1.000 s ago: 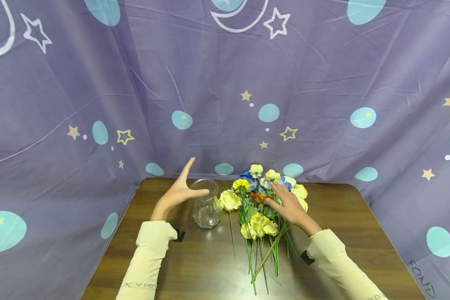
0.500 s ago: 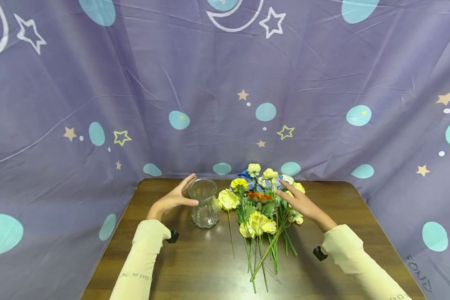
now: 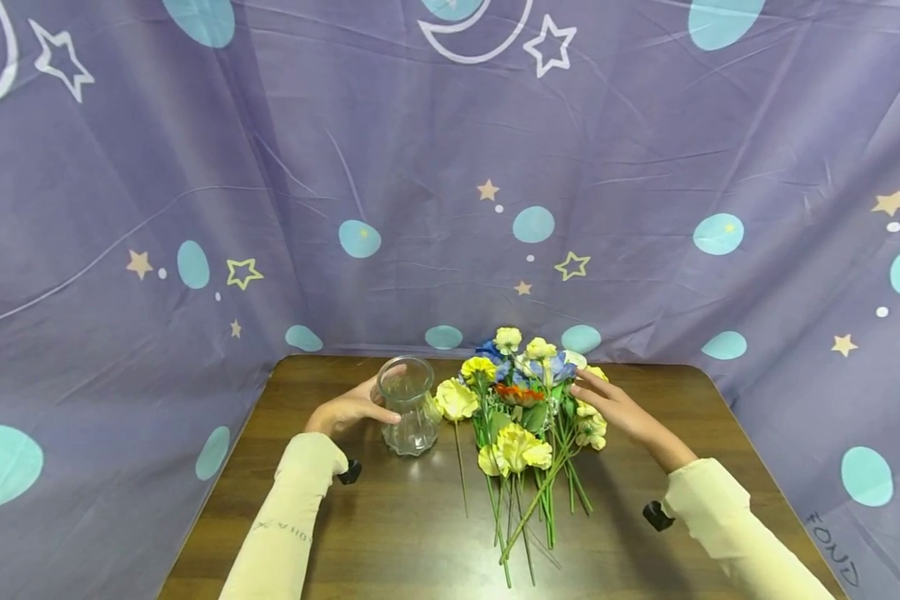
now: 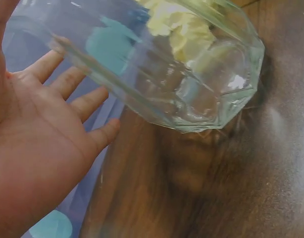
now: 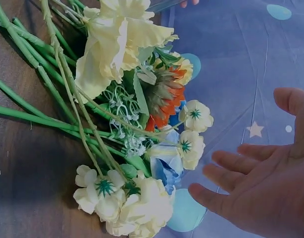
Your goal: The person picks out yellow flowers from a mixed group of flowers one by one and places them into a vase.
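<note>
A clear glass vase [image 3: 408, 406] stands upright on the brown table [image 3: 630, 550], left of a bunch of artificial flowers [image 3: 523, 408] lying with stems towards me. My left hand [image 3: 354, 407] is open beside the vase's left side, palm facing it. In the left wrist view the straight fingers [image 4: 68, 82] lie close to the vase [image 4: 162, 64], with a small gap. My right hand [image 3: 611, 407] is open at the right edge of the blooms. The right wrist view shows its fingers [image 5: 231, 176] spread just short of the flowers [image 5: 137, 114].
A purple cloth [image 3: 450, 167] with moons, stars and dots hangs behind and along both sides of the table. The green stems [image 3: 521, 517] fan out towards the front edge. Bare wood lies left of the vase and right of the flowers.
My left hand has come down from above the vase rim to its left side. My right hand has slid off the blooms to their right edge.
</note>
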Demonstrator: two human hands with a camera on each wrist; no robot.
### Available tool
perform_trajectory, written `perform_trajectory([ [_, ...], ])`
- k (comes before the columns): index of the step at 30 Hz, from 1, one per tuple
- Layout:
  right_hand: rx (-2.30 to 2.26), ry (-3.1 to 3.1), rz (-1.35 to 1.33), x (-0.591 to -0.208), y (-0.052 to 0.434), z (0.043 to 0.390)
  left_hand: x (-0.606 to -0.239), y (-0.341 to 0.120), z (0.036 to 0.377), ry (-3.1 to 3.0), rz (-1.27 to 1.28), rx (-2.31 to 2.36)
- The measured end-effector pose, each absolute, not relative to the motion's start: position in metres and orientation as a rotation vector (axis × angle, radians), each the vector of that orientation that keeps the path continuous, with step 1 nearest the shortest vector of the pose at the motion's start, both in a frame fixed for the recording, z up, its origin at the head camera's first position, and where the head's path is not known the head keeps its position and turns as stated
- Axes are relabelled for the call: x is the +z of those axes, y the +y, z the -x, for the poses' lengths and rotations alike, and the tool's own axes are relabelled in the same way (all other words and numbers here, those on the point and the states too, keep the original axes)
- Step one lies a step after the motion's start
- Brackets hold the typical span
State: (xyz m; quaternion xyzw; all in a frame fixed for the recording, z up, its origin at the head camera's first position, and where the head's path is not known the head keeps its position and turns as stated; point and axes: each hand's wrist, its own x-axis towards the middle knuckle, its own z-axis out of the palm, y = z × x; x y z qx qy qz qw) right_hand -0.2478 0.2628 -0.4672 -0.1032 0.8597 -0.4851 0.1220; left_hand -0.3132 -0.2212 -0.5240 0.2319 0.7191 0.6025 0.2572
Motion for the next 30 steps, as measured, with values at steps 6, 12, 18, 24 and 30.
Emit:
perform_trajectory([
  [6, -1.472, 2.437, 0.175, -0.470, 0.269, 0.247, -0.531, -0.215, 0.317, 1.909, -0.677, 1.611],
  [12, -1.629, 2.283, 0.033, -0.470, 0.273, 0.247, -0.532, -0.209, 0.319, 1.921, -0.698, 1.601],
  [18, -1.794, 2.048, -0.011, -0.471, 0.277, 0.252, -0.532, -0.204, 0.319, 1.964, -0.644, 1.599],
  [24, -1.860, 1.949, -0.075, -0.470, 0.274, 0.261, -0.535, -0.202, 0.318, 1.996, -0.606, 1.590],
  [30, -1.818, 1.981, -0.181, -0.470, 0.268, 0.273, -0.539, -0.201, 0.320, 2.031, -0.555, 1.584],
])
